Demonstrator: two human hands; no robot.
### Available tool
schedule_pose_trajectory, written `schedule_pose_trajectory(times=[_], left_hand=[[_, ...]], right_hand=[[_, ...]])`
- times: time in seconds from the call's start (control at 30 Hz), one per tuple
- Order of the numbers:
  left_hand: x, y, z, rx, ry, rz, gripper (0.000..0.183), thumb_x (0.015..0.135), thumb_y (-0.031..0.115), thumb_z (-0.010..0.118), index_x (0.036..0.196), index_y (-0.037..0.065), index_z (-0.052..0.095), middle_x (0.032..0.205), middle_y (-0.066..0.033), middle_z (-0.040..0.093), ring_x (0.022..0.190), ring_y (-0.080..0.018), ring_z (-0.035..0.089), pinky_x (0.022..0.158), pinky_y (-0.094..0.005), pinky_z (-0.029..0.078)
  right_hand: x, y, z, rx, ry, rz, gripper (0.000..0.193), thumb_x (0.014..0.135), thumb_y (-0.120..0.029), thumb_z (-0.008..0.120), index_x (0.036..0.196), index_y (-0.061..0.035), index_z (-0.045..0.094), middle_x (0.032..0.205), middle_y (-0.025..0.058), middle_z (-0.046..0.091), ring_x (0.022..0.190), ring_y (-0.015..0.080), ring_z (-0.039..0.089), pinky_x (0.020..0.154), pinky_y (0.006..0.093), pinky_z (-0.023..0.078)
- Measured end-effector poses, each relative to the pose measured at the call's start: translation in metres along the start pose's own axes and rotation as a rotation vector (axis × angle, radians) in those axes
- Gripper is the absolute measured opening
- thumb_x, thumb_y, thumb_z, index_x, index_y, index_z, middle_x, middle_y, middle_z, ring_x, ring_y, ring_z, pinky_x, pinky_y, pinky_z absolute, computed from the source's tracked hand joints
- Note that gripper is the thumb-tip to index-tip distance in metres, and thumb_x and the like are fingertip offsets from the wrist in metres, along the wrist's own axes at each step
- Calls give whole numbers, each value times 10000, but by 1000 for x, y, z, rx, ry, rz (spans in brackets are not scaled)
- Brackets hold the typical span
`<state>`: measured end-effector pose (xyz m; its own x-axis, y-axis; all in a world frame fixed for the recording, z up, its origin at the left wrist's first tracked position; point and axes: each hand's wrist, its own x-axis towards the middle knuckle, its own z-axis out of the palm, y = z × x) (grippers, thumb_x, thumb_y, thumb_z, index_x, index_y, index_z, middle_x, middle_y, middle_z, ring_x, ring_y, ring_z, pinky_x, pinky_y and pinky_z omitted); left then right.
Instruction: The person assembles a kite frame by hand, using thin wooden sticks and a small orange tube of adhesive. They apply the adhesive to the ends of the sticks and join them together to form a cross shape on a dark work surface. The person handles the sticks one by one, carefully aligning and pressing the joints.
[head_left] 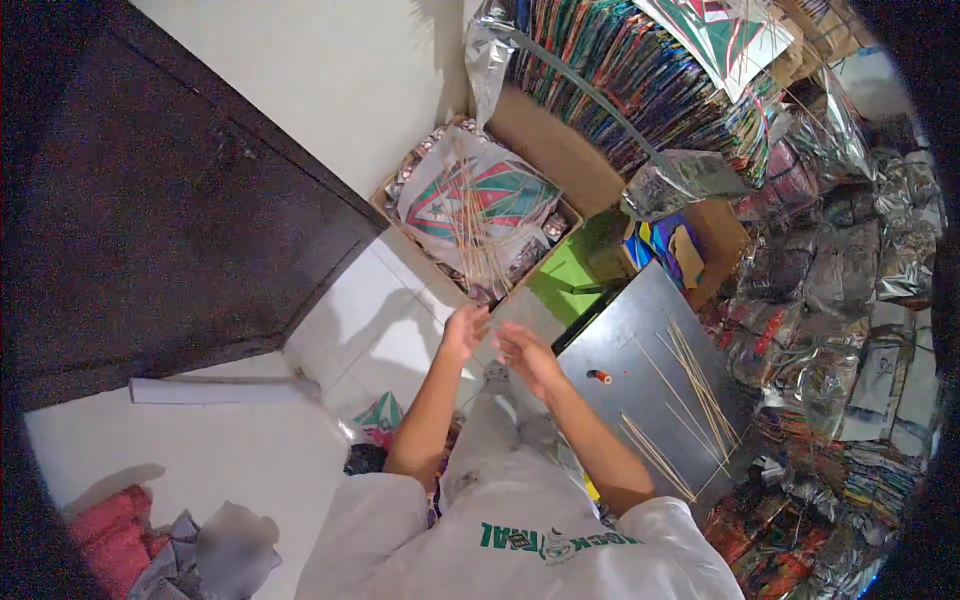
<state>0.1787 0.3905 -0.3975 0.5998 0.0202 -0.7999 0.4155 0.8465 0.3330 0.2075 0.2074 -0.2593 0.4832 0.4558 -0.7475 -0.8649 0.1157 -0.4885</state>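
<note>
Many slender, straight sticks [475, 235] cross a patterned sheet [524, 190].

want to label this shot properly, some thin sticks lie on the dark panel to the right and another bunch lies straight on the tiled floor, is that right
Not quite: the other bunch of sticks lies across the patterned paper on the open box, as the head view shows. The thin sticks do lie on the dark panel.
</note>
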Motion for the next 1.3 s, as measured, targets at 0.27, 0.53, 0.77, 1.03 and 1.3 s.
schedule_pose_trajectory(times=[0.27, 0.53, 0.77, 1.03, 1.3], left_hand=[[-110, -69, 4, 230, 154, 102, 330, 974, 247, 657, 1255, 83, 601, 1050, -54, 704, 929, -170, 670, 847, -352, 522], [-162, -81, 53, 739, 122, 407, 273, 937, 144, 700, 1194, 61, 654, 1034, -44, 699, 902, -130, 640, 806, -278, 511], [-140, -110, 92, 950, -33, 758, 286, 939, 80, 666, 1218, 34, 625, 1009, -53, 711, 901, -131, 641, 857, -275, 511], [-177, -157, 172, 1404, -203, 1012, 598, 834, 14, 720, 1401, 123, 568, 1322, -146, 560, 1145, -290, 597, 792, -367, 578], [-145, -190, 198, 1634, -133, 1083, 253, 889, 46, 708, 1140, 14, 704, 1104, -180, 724, 897, -283, 726, 845, -371, 550]], right_hand=[[-110, 12, -24, -74, 10, -72, 388, 1035, -190, 549, 1398, -56, 548, 1277, 74, 665, 1131, 171, 647, 946, 331, 498], [-188, 30, -107, -75, 199, -280, 378, 1040, -220, 565, 1367, -30, 568, 1267, 94, 680, 1110, 183, 662, 948, 326, 515], [-249, 73, -190, -165, 379, -412, 352, 1038, -220, 583, 1325, -16, 603, 1219, 93, 703, 1062, 174, 679, 883, 301, 529], [-307, 130, -262, -154, 544, -552, 325, 1033, -197, 596, 1302, -17, 631, 1196, 98, 720, 1023, 152, 685, 849, 285, 524], [-347, 145, -291, -163, 555, -668, 291, 1044, -176, 577, 1278, -15, 642, 1162, 89, 729, 1004, 132, 679, 856, 271, 522]])
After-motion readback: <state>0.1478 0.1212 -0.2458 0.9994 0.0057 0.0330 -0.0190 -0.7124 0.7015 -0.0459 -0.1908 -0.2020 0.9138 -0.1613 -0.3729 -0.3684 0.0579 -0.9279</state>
